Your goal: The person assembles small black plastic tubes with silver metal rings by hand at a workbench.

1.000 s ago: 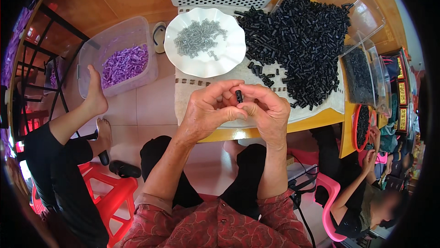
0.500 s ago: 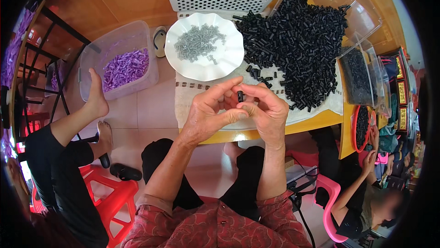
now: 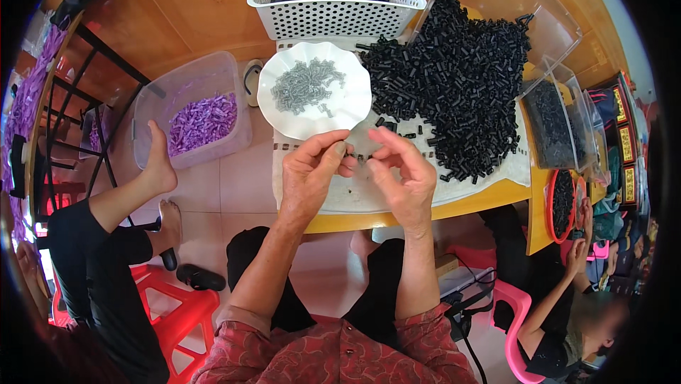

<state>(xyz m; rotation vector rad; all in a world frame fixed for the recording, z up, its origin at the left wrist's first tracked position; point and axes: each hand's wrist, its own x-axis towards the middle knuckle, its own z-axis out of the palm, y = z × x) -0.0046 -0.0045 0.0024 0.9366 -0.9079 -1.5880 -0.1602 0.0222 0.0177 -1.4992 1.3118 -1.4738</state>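
Note:
My left hand (image 3: pixel 310 177) is over the near edge of the cloth-covered table, thumb and forefinger pinched. Whatever is between those fingertips is too small to make out. Beside it, my right hand (image 3: pixel 406 179) has its thumb and fingers apart, with nothing plainly held. Just beyond my hands stands a white wavy-rimmed plate (image 3: pixel 277 123) with a heap of small clear-grey pieces (image 3: pixel 305 86), too small to name surely. A big pile of short black cylindrical parts (image 3: pixel 461 86) lies to the right, a few loose ones (image 3: pixel 386 125) near my right fingertips.
A white perforated basket (image 3: pixel 340 22) of black parts stands at the back. Clear bins (image 3: pixel 557 125) and a red-rimmed basket (image 3: pixel 562 203) are at the right. A tub (image 3: pixel 228 144) of purple pieces sits at the left. People sit on both sides, near a red stool (image 3: pixel 181 316).
My hands have drawn apart. The black cylinder that was at my right fingertips no longer shows there. My right fingers have spread, and my left thumb and forefinger have closed into a pinch.

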